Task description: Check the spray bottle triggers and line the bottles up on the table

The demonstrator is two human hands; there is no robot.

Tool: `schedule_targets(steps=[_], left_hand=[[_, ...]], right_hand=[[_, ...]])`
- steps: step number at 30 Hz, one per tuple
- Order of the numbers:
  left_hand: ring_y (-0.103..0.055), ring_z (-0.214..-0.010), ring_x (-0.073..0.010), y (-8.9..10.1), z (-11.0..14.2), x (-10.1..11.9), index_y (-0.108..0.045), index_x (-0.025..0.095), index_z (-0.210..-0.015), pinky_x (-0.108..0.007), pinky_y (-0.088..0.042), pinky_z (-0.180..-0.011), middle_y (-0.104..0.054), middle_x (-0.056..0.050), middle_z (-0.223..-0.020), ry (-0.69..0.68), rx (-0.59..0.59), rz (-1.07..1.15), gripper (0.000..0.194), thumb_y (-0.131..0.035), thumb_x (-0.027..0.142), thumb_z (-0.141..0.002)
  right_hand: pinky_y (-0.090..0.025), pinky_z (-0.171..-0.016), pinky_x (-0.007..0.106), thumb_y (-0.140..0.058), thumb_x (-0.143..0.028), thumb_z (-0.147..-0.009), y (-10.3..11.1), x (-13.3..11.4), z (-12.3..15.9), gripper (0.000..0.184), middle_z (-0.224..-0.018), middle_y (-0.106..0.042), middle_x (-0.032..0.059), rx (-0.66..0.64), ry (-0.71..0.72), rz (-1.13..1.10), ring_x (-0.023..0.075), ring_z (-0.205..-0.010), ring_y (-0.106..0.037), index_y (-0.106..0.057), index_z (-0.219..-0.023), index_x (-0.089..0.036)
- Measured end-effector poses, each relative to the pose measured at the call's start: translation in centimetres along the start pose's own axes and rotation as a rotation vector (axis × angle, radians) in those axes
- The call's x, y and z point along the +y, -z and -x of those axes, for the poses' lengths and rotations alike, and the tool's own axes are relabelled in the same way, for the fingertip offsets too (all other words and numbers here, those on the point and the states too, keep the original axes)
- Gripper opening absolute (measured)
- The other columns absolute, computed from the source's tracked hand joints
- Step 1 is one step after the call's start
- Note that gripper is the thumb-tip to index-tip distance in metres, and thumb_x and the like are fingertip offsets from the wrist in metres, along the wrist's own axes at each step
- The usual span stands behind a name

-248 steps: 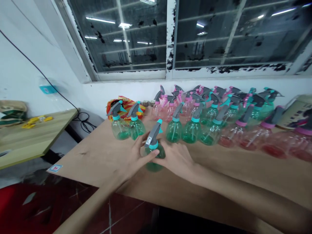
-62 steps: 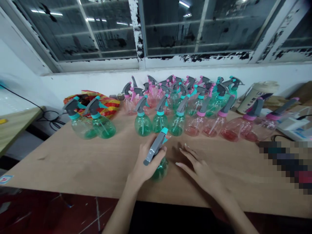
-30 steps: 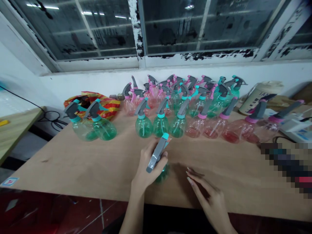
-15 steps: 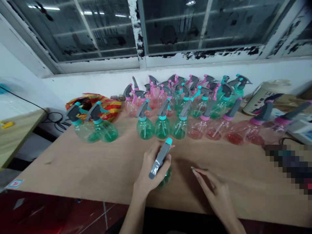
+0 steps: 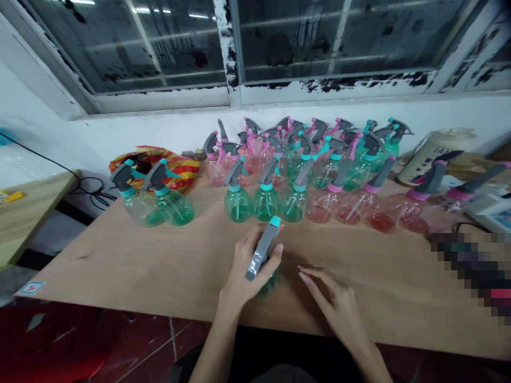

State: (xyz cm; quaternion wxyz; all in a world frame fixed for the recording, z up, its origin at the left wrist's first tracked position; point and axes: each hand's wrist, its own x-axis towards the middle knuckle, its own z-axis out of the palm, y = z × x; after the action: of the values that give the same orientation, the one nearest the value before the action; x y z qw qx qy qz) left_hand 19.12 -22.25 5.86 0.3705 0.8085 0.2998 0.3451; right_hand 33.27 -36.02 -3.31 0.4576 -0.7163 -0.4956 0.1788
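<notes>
1 green spray bottle (image 5: 264,248) is occupying the left hand (image 5: 242,266) at the near part of the wooden table (image 5: 159,266), its grey and turquoise head tilting over the knuckles. That hand is clamping on it just under the head, thumb on one side, fingers wrapping the other; its lower part is partly hiding behind the thumb. To the right of it, well clear of the bottle, the right hand (image 5: 339,300) is hovering low over the wood with nothing visible in it, its thumb and forefinger tips coming close to each other but staying slightly apart.

Beyond the hands, 3 green bottles (image 5: 266,205) are lining up, with 4 pink bottles (image 5: 355,209) continuing the row rightward. Behind them a crowd of pink and green bottles (image 5: 305,162) is packing the space by the wall, too overlapped for me to count. 2 more green bottles (image 5: 175,208) are leaning close together on the left, in front of a red and yellow bag (image 5: 186,167). Over on the right, a cream container (image 5: 431,157) is slanting behind the pink row, and a sticker (image 5: 32,288) is marking the table's left corner.
</notes>
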Motion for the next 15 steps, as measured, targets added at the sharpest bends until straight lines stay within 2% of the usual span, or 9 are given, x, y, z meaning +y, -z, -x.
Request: schedule_targets(steps=[3, 8, 11, 15], left_hand=[[-0.066, -0.099, -0.0257, 0.0, 0.2, -0.1, -0.059, 0.023, -0.115, -0.041, -0.051, -0.088, -0.068, -0.008, -0.107, 0.001, -0.002, -0.01, 0.034, -0.062, 0.031, -0.082], [-0.059, -0.114, -0.0285, 0.4, 0.2, -0.5, -0.045, 0.03, -0.132, -0.047, -0.047, -0.098, -0.06, -0.008, -0.127, -0.005, -0.005, 0.038, 0.066, -0.074, 0.032, -0.073], [-0.05, -0.127, -0.0296, 0.7, 0.3, -1.0, -0.036, 0.035, -0.138, -0.048, -0.042, -0.106, -0.049, -0.007, -0.141, -0.037, 0.003, 0.09, 0.08, -0.078, 0.032, -0.07], [-0.04, -0.135, -0.0316, 1.2, 0.9, -1.7, -0.025, 0.035, -0.144, -0.052, -0.036, -0.11, -0.037, -0.008, -0.15, -0.051, -0.021, 0.132, 0.091, -0.079, 0.036, -0.07]], right_hand=[[-0.053, -0.091, 0.03, -0.051, -0.041, -0.092, -0.1, -0.1, 0.2, 0.025, -0.109, -0.072, -0.0011, 0.005, -0.002, -0.009, 0.0179, -0.106, -0.066, -0.067, -0.106, -0.029], [-0.053, -0.09, 0.031, -0.051, -0.04, -0.092, -0.2, -0.2, 0.3, 0.025, -0.108, -0.073, 0.0011, 0.01, 0.022, -0.007, 0.0188, -0.104, -0.067, -0.067, -0.106, -0.027], [-0.053, -0.09, 0.033, -0.05, -0.039, -0.093, -0.3, -0.1, 0.2, 0.024, -0.108, -0.072, 0.0018, 0.011, 0.055, 0.016, 0.0189, -0.103, -0.067, -0.067, -0.106, -0.027], [-0.051, -0.096, 0.039, -0.048, -0.038, -0.094, -1.0, 0.3, -0.2, 0.027, -0.116, -0.069, 0.0052, 0.054, 0.134, 0.12, 0.0212, -0.111, -0.063, -0.067, -0.107, -0.025]])
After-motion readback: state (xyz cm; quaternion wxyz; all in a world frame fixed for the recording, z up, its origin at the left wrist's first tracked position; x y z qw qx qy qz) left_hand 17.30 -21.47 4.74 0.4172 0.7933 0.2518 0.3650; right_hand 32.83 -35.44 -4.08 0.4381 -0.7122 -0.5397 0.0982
